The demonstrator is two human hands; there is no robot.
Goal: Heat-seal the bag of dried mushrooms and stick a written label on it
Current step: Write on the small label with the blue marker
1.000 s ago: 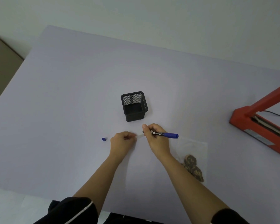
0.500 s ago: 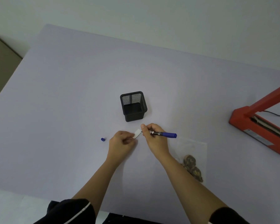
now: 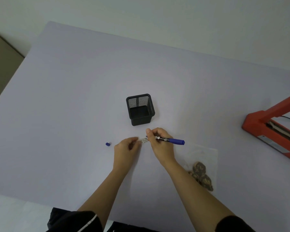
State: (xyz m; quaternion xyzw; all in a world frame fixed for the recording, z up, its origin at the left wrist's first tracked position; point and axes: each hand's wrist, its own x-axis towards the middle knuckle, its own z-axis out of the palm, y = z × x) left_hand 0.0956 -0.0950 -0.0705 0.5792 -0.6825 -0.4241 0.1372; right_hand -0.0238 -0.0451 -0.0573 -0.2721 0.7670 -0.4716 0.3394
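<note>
Standing behind label: mesh pen holder

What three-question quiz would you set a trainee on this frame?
1. What does the left hand pinch?
2. Which holds the pen: A left hand, B right hand, C neither?
3. True or false: the bag lies in the sealer.
Key: 1 the label; 2 B; 3 false, it lies on the table, apart from it.
</note>
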